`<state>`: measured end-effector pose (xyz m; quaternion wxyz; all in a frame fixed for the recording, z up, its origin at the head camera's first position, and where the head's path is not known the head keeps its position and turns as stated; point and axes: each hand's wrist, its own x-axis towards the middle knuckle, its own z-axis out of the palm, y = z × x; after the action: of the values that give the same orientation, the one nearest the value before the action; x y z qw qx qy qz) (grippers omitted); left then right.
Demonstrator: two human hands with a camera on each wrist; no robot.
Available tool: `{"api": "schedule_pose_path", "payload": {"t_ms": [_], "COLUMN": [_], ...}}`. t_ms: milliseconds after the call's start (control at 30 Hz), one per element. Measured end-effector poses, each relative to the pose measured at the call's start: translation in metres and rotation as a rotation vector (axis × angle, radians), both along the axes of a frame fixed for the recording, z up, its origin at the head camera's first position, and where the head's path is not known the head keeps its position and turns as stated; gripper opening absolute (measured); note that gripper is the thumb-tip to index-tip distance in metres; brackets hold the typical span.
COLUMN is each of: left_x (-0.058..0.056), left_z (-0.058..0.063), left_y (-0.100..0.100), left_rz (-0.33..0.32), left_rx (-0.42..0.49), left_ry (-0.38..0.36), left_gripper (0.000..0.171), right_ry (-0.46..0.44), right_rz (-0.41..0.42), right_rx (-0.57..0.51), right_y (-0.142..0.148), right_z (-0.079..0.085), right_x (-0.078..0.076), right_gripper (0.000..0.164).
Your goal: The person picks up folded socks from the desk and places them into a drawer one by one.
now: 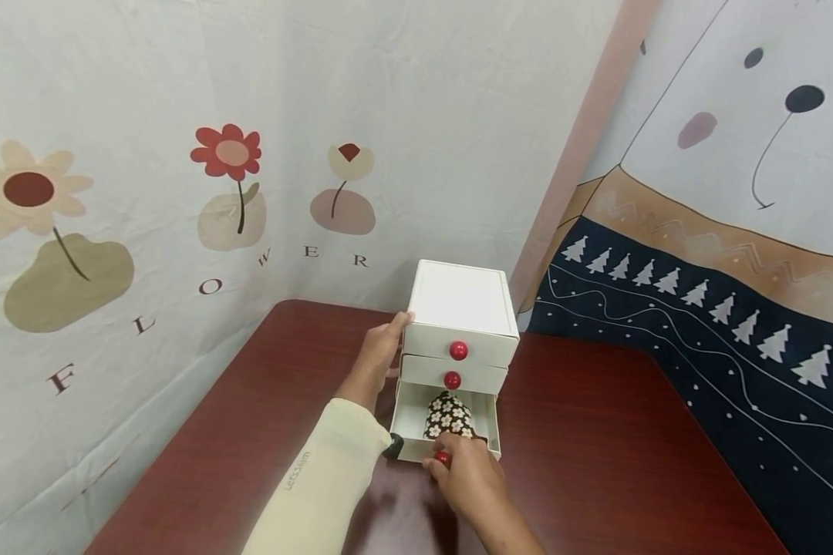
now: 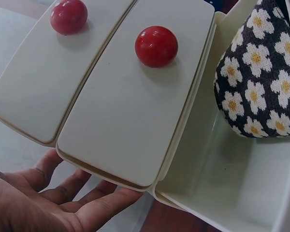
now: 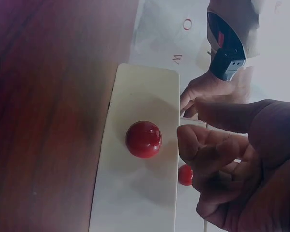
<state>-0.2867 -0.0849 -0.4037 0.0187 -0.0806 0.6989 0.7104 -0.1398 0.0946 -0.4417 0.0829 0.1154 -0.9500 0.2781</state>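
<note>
A white drawer cabinet (image 1: 461, 297) with round red knobs stands on the table. Its bottom drawer (image 1: 411, 449) is pulled out; the upper two are closed. Inside the open drawer lies a black knitted item with white daisies (image 1: 450, 416), its kind unclear. My left hand (image 1: 377, 356) rests on the cabinet's left side, and the left wrist view shows its fingers (image 2: 104, 205) extended along that side. My right hand (image 1: 470, 474) is at the open drawer's front. In the right wrist view its loosely bent fingers are beside the drawer's top edge, apart from the bottom red knob (image 3: 143, 139).
The dark red table (image 1: 576, 439) extends on both sides of the cabinet. Behind it hangs a pale cloth (image 1: 458, 139) with flowers and letters. A cloth with a bear face and white trees (image 1: 666, 324) hangs at the right. A dark band (image 3: 227, 63) circles the left wrist.
</note>
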Motion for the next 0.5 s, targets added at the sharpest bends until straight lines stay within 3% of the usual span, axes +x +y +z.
{"api": "schedule_pose_path", "payload": {"t_ms": [133, 300, 500], "left_x": [0.0009, 0.0014, 0.0015], "left_z": [0.0, -0.0006, 0.0003], "left_y": [-0.0004, -0.0001, 0.0001], "left_rz": [0.003, 0.002, -0.002], "left_rx": [0.004, 0.001, 0.005], "left_ry": [0.001, 0.002, 0.004], "left_gripper": [0.067, 0.068, 0.071], "right_ry": [-0.048, -0.104, -0.153], "right_rz": [-0.054, -0.044, -0.052], "right_rx": [0.005, 0.047, 0.021], "right_y": [0.0009, 0.0029, 0.0041], "right_z": [-0.0011, -0.0028, -0.0033], "right_x": [-0.0013, -0.0041, -0.0057], "right_gripper": [0.018, 0.016, 0.013]}}
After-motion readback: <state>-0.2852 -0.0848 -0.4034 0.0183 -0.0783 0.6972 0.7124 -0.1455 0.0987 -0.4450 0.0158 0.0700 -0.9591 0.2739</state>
